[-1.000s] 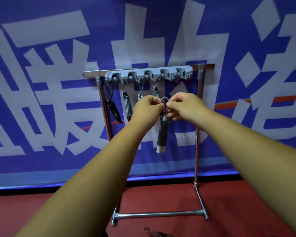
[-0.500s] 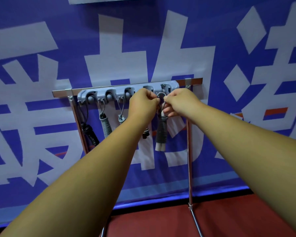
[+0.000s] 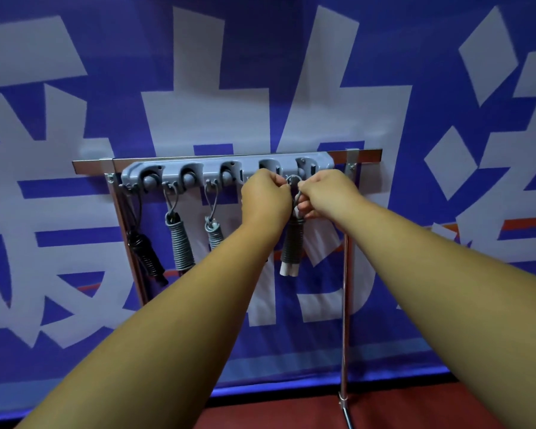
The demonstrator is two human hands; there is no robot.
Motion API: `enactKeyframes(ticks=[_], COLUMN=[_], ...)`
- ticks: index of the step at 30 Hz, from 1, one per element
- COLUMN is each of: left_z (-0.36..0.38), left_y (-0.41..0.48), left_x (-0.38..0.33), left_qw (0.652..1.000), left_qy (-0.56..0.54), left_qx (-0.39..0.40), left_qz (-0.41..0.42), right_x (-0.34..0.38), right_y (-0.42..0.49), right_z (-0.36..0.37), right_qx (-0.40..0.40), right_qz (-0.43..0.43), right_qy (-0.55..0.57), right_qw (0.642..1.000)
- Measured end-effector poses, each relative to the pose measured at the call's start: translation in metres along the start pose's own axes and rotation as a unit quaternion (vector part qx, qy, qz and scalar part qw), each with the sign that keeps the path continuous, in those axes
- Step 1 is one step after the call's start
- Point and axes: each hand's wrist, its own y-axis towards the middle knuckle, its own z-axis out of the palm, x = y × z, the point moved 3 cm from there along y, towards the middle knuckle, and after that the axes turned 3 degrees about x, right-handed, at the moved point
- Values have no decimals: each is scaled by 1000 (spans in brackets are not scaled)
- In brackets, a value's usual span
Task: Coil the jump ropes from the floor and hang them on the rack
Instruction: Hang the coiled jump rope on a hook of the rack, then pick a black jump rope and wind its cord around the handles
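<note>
Both my left hand [image 3: 265,198] and right hand [image 3: 327,193] pinched the coiled jump rope [image 3: 291,244] at the rack [image 3: 229,168]; banner [image 3: 260,72] characters were cropped, unreadable.

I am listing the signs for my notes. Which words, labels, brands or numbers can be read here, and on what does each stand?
Blue wall banner: huge white Chinese characters, all cut off by the frame or partly covered; none reads whole.
Grey plastic hook rail: no readable label.
Coiled grey jump rope with white handle ends: no print visible.
</note>
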Motion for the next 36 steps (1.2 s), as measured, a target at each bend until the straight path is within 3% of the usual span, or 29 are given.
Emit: enactKeyframes(ticks=[12, 18, 23, 28, 36], left_z=[-18, -20, -3, 28, 76], left_y=[-38, -94, -162, -245, -361], left_x=[11, 51, 123, 224, 379], left_qw=[998, 984, 967, 934, 845], left_qy=[-32, -79, -87, -40, 79], left_qx=[59, 146, 202, 277, 408], left_qz=[-10, -61, -127, -222, -338], right_x=[-28, -79, -170, -294, -485], right_y=[-20, -52, -80, -113, -187], right_z=[8, 32, 71, 120, 177], right_qx=[-23, 3, 44, 121, 179], right_qz=[0, 25, 73, 173, 383], right_qy=[-21, -30, -54, -102, -83], right_qw=[1000, 999, 995, 972, 903])
